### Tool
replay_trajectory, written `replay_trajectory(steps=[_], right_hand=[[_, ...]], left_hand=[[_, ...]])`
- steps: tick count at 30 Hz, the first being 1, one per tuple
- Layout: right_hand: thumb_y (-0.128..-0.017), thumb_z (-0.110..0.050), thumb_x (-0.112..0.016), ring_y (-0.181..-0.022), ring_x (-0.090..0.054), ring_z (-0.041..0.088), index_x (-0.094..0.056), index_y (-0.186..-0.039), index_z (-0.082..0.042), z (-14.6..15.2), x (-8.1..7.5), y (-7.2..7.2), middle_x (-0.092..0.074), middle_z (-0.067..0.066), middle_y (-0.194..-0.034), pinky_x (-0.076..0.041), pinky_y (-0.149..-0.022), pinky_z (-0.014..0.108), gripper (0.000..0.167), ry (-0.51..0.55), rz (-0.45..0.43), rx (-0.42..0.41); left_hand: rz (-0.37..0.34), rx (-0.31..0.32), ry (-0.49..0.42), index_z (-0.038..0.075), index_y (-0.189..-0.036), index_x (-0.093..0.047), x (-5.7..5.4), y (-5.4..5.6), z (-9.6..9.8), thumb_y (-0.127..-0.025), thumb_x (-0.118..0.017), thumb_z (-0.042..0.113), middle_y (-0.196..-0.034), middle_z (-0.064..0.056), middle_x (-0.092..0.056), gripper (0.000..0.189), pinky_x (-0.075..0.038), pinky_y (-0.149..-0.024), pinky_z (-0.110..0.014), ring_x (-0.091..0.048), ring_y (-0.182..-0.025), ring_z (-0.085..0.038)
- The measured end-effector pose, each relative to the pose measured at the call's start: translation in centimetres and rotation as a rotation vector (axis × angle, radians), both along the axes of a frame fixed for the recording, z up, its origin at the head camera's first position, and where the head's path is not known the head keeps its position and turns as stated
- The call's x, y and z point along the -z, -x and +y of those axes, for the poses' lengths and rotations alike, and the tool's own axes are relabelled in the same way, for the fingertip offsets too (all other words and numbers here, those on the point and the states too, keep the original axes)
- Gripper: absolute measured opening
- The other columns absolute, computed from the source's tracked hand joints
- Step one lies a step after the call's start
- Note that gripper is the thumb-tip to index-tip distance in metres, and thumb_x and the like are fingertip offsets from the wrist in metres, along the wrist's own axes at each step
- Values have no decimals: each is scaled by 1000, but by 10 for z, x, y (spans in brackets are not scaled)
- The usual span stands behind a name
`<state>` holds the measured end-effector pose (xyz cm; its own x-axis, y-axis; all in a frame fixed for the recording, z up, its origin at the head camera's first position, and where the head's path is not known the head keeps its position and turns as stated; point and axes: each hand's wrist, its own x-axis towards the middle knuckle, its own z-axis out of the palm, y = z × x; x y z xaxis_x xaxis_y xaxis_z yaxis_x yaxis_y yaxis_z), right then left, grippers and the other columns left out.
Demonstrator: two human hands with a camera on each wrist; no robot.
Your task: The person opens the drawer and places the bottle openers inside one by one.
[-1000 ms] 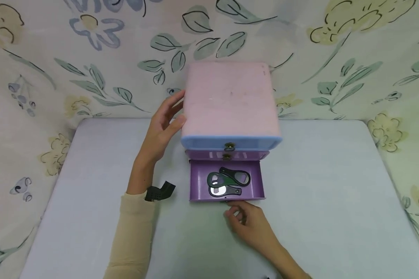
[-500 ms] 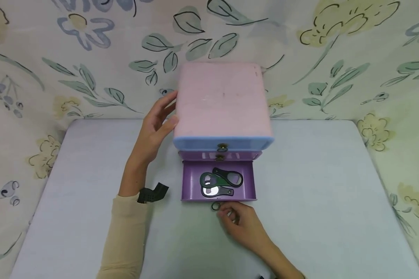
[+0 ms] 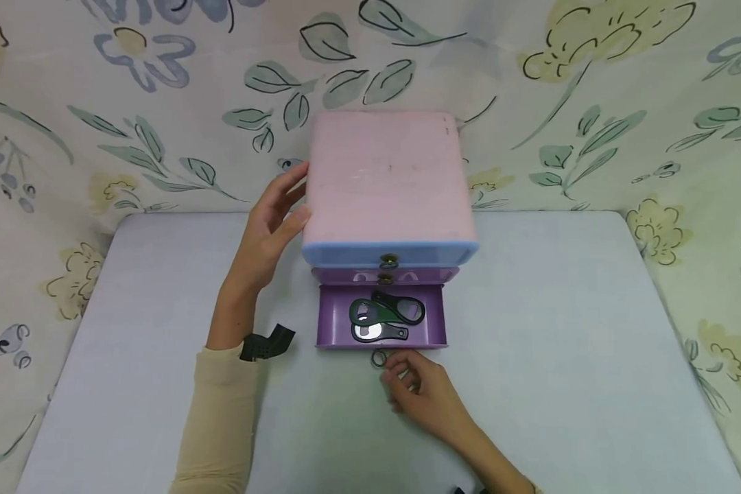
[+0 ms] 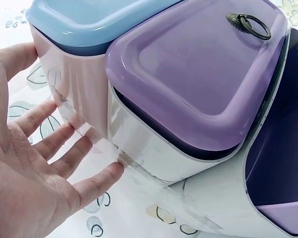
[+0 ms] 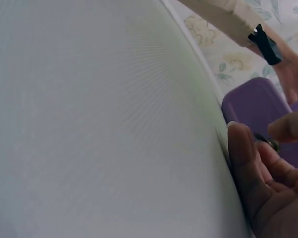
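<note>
A small drawer cabinet [image 3: 389, 185] with a pink top stands on the table. Its lowest purple drawer [image 3: 330, 322] is pulled out. Inside lie three paddle-shaped items with rounded, glassy or shiny ends: one green [image 3: 370, 312], one black [image 3: 407, 309], one black-rimmed [image 3: 377, 333]. My left hand [image 4: 44, 153] rests its spread fingertips on the cabinet's left side. In front of the drawer, my right hand [image 3: 422, 391] has its index finger beside the metal ring pull [image 3: 379, 358]. Thumb and index finger stand apart in the right wrist view; the finger's exact contact cannot be told.
Above the lowest drawer sit a closed purple drawer [image 4: 188, 69] and a closed blue drawer [image 4: 89, 25], with ring pulls. A black strap [image 3: 268, 342] is on the left wrist. Floral cloth [image 3: 562, 103] hangs behind the white table [image 3: 562, 343].
The lowest drawer has slid slightly inward. The ring pull has come into sight beside my right index finger. The head view has shifted, and my left hand stays on the cabinet.
</note>
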<state>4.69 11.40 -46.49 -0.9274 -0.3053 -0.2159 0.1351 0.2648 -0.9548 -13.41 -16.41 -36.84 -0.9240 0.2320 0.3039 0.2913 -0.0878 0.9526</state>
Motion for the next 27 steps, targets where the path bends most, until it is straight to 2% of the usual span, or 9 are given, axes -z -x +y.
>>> replay_trajectory(steps=[8,12,16,21,27], right_hand=[[-102,-14,-68,-65,-72,8,-71,-122,0,-3,-1,6,-76,18,-100,-66,-62,32,24,-1,-40,-20],[-104,-21,-67,-59,-68,5,-75,-104,-9,-9,-3,10,-76,5,-84,-62,-60,27,14,-94,14,-2],[-105,-24,-67,-57,-64,3,-75,-89,-15,-16,-4,14,-73,-3,-72,-57,-57,24,19,-176,78,16],[-104,-19,-68,-60,-68,7,-76,-89,-14,-19,-6,15,-77,0,-78,-60,-58,25,17,-157,49,61],[-105,-16,-65,-64,-72,13,-77,-98,-5,-21,-8,18,-79,9,-83,-63,-60,26,19,-73,-9,116]], left_hand=[[5,2,9,13,-162,-42,1,2,0,-101,-57,14,-168,1,-41,63,-44,-125,-47,-40,-157,-30],[4,-3,13,15,-162,-43,2,2,-2,-101,-57,16,-167,4,-42,63,-43,-125,-48,-41,-156,-29],[4,-8,12,15,-162,-43,2,2,-3,-101,-58,18,-168,3,-42,62,-45,-124,-45,-41,-157,-29],[0,-1,10,16,-162,-43,2,-1,-2,-101,-58,19,-168,3,-41,63,-47,-122,-41,-40,-157,-29],[15,1,19,15,-162,-43,1,0,0,-100,-59,20,-168,4,-42,64,-44,-124,-47,-41,-156,-30]])
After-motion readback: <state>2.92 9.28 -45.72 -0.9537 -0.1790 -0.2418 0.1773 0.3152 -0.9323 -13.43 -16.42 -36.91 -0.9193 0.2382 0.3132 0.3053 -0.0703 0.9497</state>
